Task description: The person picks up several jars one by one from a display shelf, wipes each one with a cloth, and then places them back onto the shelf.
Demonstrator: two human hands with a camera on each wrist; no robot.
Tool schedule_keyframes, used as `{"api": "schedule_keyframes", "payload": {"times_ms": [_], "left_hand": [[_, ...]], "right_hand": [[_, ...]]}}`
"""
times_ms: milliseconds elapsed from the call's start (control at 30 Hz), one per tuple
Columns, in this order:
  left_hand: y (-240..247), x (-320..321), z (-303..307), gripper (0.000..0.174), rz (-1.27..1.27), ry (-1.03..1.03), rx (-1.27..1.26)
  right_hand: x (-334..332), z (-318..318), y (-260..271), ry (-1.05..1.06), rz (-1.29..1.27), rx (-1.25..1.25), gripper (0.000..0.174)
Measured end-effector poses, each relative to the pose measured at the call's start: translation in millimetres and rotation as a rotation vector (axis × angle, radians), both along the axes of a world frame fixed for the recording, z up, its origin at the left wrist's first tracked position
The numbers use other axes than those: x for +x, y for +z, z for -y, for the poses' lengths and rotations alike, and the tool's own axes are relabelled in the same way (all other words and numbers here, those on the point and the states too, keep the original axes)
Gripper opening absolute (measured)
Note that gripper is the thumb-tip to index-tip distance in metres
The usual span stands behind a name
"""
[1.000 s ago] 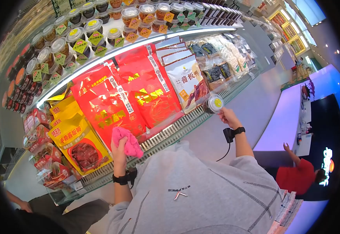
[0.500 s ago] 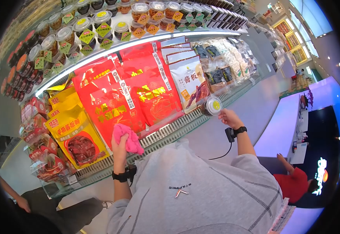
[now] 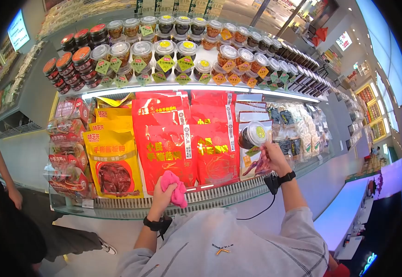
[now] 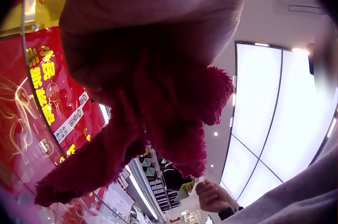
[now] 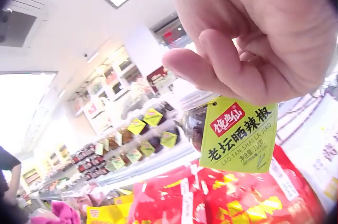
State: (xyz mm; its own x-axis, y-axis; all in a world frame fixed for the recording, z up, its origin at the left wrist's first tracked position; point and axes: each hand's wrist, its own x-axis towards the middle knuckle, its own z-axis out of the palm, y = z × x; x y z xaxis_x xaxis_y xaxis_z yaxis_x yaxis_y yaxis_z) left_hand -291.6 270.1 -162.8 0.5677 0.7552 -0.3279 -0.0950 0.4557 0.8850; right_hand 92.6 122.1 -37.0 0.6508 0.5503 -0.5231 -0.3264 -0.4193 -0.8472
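My left hand [image 3: 160, 198] grips a crumpled pink cloth [image 3: 176, 189] at the front edge of the display case, before the red bags [image 3: 168, 157]. In the left wrist view the fluffy cloth [image 4: 163, 113] hangs in folds below the curled fingers. With my right hand [image 3: 277, 158] I hold a small clear jar [image 3: 251, 136] of dark food near its lid, tilted, over the white bags [image 3: 251, 171]. A yellow round sticker marks the lid. From the jar hangs a green tag [image 5: 237, 137], readable in the right wrist view, where the fingers hide most of the lid.
Rows of lidded jars [image 3: 142, 54] with green and orange tags line the shelf behind. Yellow bags [image 3: 113, 161] stand left of the red ones. A glass edge [image 3: 118, 213] runs along the case's front. Another person's arm [image 3: 8, 173] shows at far left.
The head view has turned, levelling the shelf. My right hand has carried the jar from beyond the case's front edge to over the white bags. The left hand keeps the pink cloth.
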Motion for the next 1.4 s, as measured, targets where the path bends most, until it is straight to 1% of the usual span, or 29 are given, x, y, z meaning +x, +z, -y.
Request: {"api": "schedule_keyframes", "payload": {"times_ms": [133,233,267,300,400,467,567,667,767,867,967,1033,1100,1133,1167,1233,1267,1367,1400], "left_hand": [[2,-13,-8,0.024,-0.043,0.107,-0.013],[-14,-29,-13,0.023,-0.028,0.19,-0.071],[-13,-33,-13,0.023,-0.046,0.245,-0.092],[-16,-35,-13,0.023,-0.036,0.275,-0.089],[-25,-43,-13,0.024,-0.028,0.349,-0.107],[-24,-45,-13,0.023,-0.039,0.376,-0.149],[-16,-43,-17,0.021,-0.118,0.404,-0.112],[-7,-38,-22,0.019,-0.118,0.439,-0.126],[-22,-37,-22,0.018,-0.139,0.472,-0.124],[-26,-33,-25,0.017,-0.158,0.459,-0.147],[-27,-30,-27,0.017,-0.171,0.43,-0.108],[-20,-29,-28,0.017,-0.179,0.403,-0.076],[-15,-31,-31,0.017,-0.146,0.385,-0.075],[-13,-32,-31,0.016,-0.11,0.373,-0.09],[-12,-32,-32,0.016,-0.072,0.358,-0.103],[-13,-28,-33,0.015,-0.058,0.385,-0.134],[-13,-29,-31,0.015,-0.06,0.395,-0.149],[-18,-29,-30,0.017,-0.039,0.415,-0.088],[-12,-29,-30,0.018,-0.083,0.436,-0.055]], "right_hand": [[34,-113,40,0.132,0.092,0.152,0.024],[55,-199,56,0.17,0.115,0.215,0.023],[66,-226,54,0.165,0.113,0.219,0.023],[73,-252,54,0.168,0.151,0.219,0.023],[90,-318,43,0.17,0.151,0.2,0.021],[102,-351,28,0.172,0.134,0.206,0.019],[117,-388,8,0.149,0.076,0.193,0.018],[121,-402,-1,0.131,0.087,0.158,0.019],[127,-402,-12,0.159,0.08,0.165,0.021],[128,-400,-9,0.162,0.108,0.172,0.023],[123,-398,-8,0.16,0.132,0.16,0.025],[114,-395,-9,0.142,0.097,0.196,0.029],[98,-394,-6,0.151,0.05,0.111,0.032],[88,-395,-8,0.201,0.024,0.123,0.037],[77,-399,-8,0.283,0.019,0.107,0.039],[56,-413,1,0.35,0.012,0.105,0.038],[52,-421,2,0.36,-0.05,0.133,0.034],[49,-448,-14,0.351,-0.114,0.161,0.031],[47,-452,-16,0.296,-0.136,0.199,0.026]]}}
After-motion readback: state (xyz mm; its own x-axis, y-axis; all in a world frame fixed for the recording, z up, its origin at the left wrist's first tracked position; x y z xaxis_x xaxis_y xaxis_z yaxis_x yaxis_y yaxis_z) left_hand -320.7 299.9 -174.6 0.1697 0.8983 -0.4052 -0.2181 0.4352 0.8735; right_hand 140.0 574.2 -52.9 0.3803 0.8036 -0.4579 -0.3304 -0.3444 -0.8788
